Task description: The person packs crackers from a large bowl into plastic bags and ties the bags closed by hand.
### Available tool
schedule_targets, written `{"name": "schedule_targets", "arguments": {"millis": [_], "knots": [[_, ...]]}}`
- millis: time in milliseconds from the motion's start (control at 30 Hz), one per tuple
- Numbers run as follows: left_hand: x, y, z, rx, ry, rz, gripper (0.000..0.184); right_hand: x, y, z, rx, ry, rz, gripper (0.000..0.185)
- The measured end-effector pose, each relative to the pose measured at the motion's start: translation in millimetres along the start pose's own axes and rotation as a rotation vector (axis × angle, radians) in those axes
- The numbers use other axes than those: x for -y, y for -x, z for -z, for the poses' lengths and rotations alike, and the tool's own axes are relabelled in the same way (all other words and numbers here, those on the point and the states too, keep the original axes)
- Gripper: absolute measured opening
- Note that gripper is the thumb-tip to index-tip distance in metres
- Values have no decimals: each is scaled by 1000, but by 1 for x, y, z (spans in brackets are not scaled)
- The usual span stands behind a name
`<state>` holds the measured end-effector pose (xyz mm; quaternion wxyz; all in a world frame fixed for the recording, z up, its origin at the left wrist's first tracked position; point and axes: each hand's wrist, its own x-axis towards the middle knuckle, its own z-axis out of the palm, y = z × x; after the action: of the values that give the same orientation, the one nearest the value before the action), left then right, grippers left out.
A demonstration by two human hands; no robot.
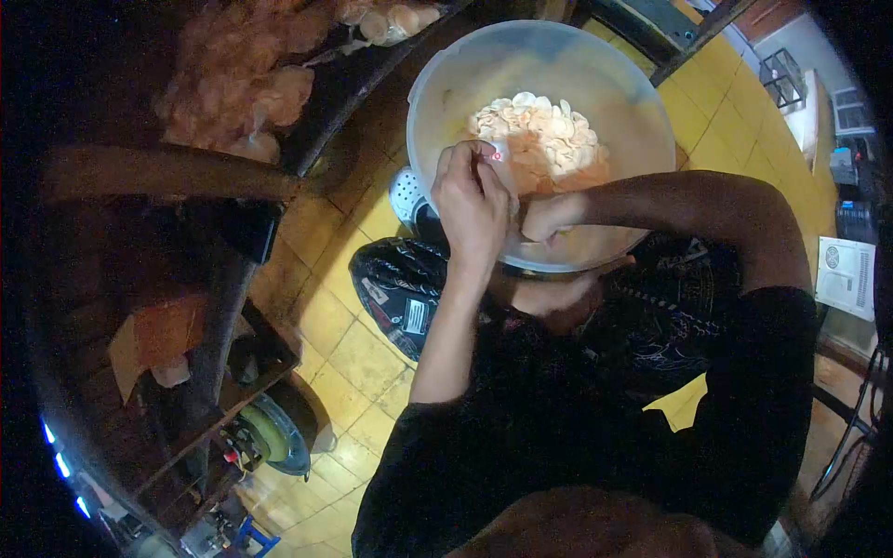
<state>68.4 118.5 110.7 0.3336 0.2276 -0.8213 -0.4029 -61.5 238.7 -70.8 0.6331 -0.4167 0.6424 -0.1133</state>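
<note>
A large translucent tub stands between the person's knees, with a heap of round, pale chips inside. My left hand is over the tub's near left rim, its fingers closed on the edge of a small clear bag with a red mark. Just right of it, my right hand reaches into the tub's near part with its fingers curled; what they hold, if anything, is hidden.
Filled clear bags lie on a dark surface at the upper left. A cardboard box sits on a lower shelf at left. A white shoe is beside the tub on the yellow tiled floor. A white appliance stands at right.
</note>
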Motion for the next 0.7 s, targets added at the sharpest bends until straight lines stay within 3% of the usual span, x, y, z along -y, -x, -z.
{"name": "schedule_targets", "arguments": {"millis": [67, 100, 167, 267, 400, 467, 500, 567, 633, 700], "knots": [[3, -1, -1, 23, -15, -35, 18, 76, 43, 4, -172, 290, -9, 32], [4, 0, -2, 22, -17, -45, 18, 91, 53, 5, -181, 292, -5, 32], [7, 2, -4, 42, 80, -42, 19, 104, 66, 6, -160, 560, 0, 23], [0, 0, 1, 2, 15, -176, 17, 112, 91, 11, -301, 587, -25, 26], [12, 2, -3, -9, -10, -261, 16, 98, 113, 17, -337, 281, 121, 21], [12, 4, -4, 62, 128, -18, 12, 89, 118, 22, -461, 343, 172, 21], [6, 2, -3, 64, 129, -26, 12, 88, 126, 23, -469, 342, 172, 21], [-6, 0, 0, 114, 81, 168, 12, 93, 149, 27, -511, 91, 162, 24], [-1, -1, -3, 107, 96, 154, 13, 97, 164, 33, -568, 146, 172, 25], [2, 0, -2, 97, 108, 144, 15, 95, 174, 39, -705, -49, 116, 27]]}}
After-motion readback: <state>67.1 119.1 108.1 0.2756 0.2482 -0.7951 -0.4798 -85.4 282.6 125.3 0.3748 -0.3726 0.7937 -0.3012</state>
